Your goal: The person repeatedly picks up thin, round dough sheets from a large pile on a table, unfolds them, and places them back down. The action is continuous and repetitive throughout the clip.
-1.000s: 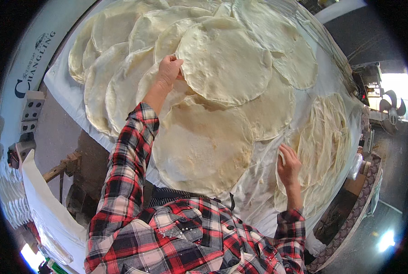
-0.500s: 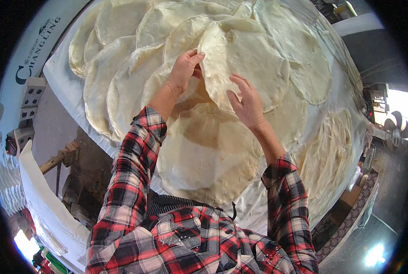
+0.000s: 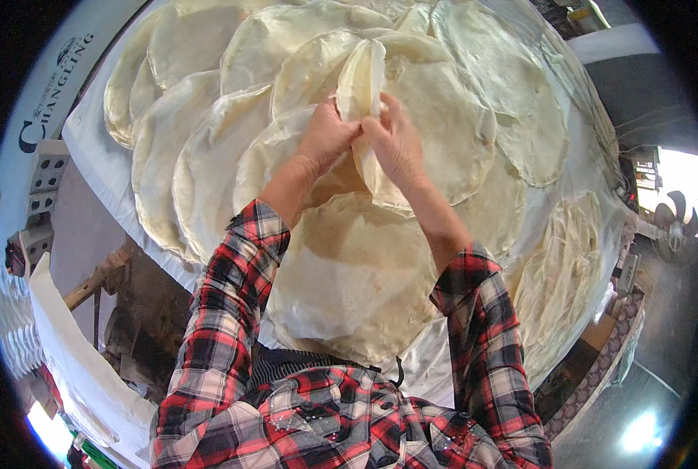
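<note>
Large thin round cream-coloured sheets, limp and slightly see-through, lie overlapping across a covered table. In front of me, my left hand and my right hand are closed close together on one sheet. Its left edge is lifted and folded into a narrow upright flap between them. The thumbs and fingers nearly meet, and they hide part of the grip. The rest of that sheet seems to spread to the right of my right hand. Nearer my body lies another round sheet, partly shaded.
More round sheets overlap at the left and far side. A bunched, wrinkled pile of sheets lies at the right. White cloth covers the table. A fan stands beyond its right edge, and a wooden piece is at the left.
My right hand has come left and closed on the sheet beside my left hand. The sheet's left edge now stands folded between both hands.
</note>
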Demonstrator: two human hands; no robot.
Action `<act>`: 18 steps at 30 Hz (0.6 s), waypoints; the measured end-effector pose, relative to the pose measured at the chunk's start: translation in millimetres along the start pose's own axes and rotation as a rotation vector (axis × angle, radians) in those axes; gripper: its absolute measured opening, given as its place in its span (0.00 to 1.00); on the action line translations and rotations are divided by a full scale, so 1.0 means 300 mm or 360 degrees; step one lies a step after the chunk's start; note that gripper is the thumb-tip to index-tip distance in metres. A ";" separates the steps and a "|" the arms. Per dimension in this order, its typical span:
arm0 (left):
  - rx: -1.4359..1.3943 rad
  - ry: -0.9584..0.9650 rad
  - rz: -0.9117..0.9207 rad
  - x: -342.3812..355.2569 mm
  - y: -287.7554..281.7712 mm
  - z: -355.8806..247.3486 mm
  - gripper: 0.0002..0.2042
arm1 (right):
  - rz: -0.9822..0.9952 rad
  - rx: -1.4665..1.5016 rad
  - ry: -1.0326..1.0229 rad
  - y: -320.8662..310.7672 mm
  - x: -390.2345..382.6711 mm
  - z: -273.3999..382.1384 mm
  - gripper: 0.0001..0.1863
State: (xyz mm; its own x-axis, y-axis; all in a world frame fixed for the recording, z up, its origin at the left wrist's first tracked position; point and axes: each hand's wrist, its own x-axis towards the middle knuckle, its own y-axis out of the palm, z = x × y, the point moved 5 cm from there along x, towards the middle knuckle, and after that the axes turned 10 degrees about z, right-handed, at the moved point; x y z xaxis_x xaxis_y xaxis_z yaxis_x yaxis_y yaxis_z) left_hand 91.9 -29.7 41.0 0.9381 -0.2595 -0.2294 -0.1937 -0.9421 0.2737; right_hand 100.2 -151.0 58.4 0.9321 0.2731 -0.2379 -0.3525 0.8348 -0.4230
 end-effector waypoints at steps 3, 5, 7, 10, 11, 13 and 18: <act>0.0327 0.0451 -0.0290 -0.011 0.003 -0.039 0.35 | -0.0094 -0.0143 0.0067 -0.020 0.049 0.027 0.28; 0.0483 0.0538 -0.0242 0.043 0.098 -0.044 0.37 | -0.0204 -0.0018 0.0044 -0.149 0.043 -0.008 0.21; 0.0611 0.0585 -0.0288 0.053 0.095 -0.046 0.38 | -0.0122 0.0360 0.0029 -0.185 0.059 -0.038 0.17; 0.0389 0.0628 -0.0357 0.012 0.044 -0.100 0.38 | 0.0113 0.0893 0.0073 -0.231 0.079 0.011 0.13; 0.0167 0.0628 -0.0328 0.008 0.059 -0.131 0.38 | 0.0103 0.0909 0.0071 -0.285 0.073 0.030 0.13; -0.0256 0.0663 -0.0125 0.072 0.261 -0.206 0.36 | -0.0136 0.0854 0.0031 -0.602 -0.057 0.042 0.12; -0.0841 0.0687 0.0132 0.023 0.460 -0.358 0.29 | -0.0226 0.0578 0.0022 -0.982 -0.219 0.127 0.14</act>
State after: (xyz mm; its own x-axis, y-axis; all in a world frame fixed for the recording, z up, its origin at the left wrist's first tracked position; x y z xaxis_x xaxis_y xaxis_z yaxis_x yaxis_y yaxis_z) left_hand 102.4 -138.8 177.5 0.9779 -0.1151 0.1747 -0.2066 -0.6644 0.7183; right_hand 145.9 -396.7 232.0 0.9674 0.1380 -0.2121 -0.1651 0.9794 -0.1160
